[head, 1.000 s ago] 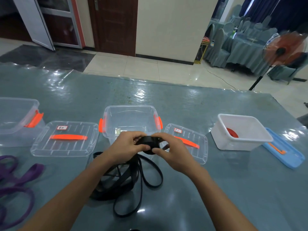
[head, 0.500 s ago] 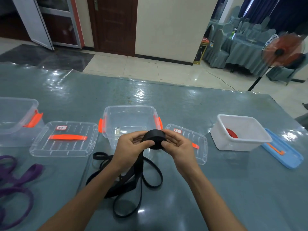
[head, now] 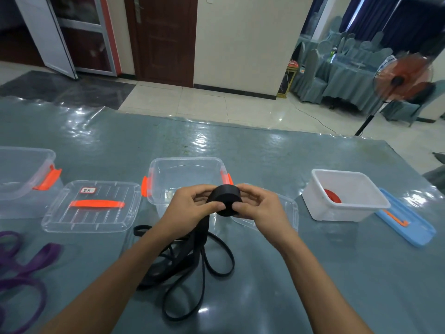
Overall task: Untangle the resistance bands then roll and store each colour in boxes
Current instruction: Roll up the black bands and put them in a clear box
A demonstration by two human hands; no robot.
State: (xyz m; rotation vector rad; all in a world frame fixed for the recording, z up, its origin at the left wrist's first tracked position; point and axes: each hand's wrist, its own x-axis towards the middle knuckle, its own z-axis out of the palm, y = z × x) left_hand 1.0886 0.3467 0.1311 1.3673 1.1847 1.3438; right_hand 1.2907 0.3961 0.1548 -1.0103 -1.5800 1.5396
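At far left the purple bands (head: 22, 263) lay loose on the counter (head: 265, 297). Your left hand (head: 190, 206) pinched the black roll (head: 225, 200), and your right hand (head: 261, 208) gripped its other side, just before the clear box (head: 185, 160). Within the last second the roll had thickened and risen, leaving less loose black band (head: 203, 233) trailing below; rightward, the white box (head: 337, 213) already held a red roll (head: 332, 195)

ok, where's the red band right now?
Head view, right side: the red band sits rolled inside the white box, just left of the blue lid.
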